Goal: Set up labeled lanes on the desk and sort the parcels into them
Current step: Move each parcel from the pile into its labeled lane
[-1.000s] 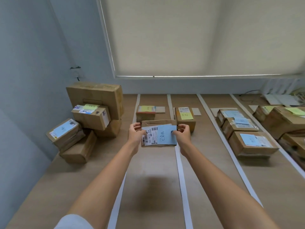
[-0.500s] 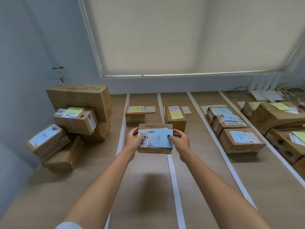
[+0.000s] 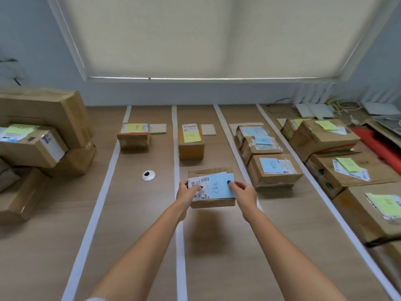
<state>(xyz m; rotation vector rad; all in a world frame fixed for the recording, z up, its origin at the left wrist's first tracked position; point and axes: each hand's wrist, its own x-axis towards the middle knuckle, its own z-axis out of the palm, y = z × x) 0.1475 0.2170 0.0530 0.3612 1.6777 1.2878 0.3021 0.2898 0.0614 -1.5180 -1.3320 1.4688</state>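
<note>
A small cardboard parcel [image 3: 211, 202] with a white shipping label and a blue sticky note on top hangs above the desk, its shadow below. My left hand [image 3: 187, 194] grips its left end and my right hand [image 3: 243, 192] its right end. It hovers over the lane right of the second white tape strip [image 3: 178, 148], near a parcel with a yellow note [image 3: 191, 141]. The lane further right holds three blue-noted parcels, the nearest [image 3: 274, 170] just right of the held one. A yellow-noted parcel [image 3: 134, 135] sits in the lane to the left.
An unsorted stack of boxes [image 3: 41, 135] stands at the far left by the wall. Yellow-noted parcels [image 3: 325, 135] fill the rightmost lane. A round cable grommet [image 3: 148, 175] sits in the left lane. Cables and white devices [image 3: 314, 109] lie at the back right.
The view has swung right and down. Both hands have carried the blue-noted parcel rightward, from over the left lane across the tape strip toward the blue-note lane.
</note>
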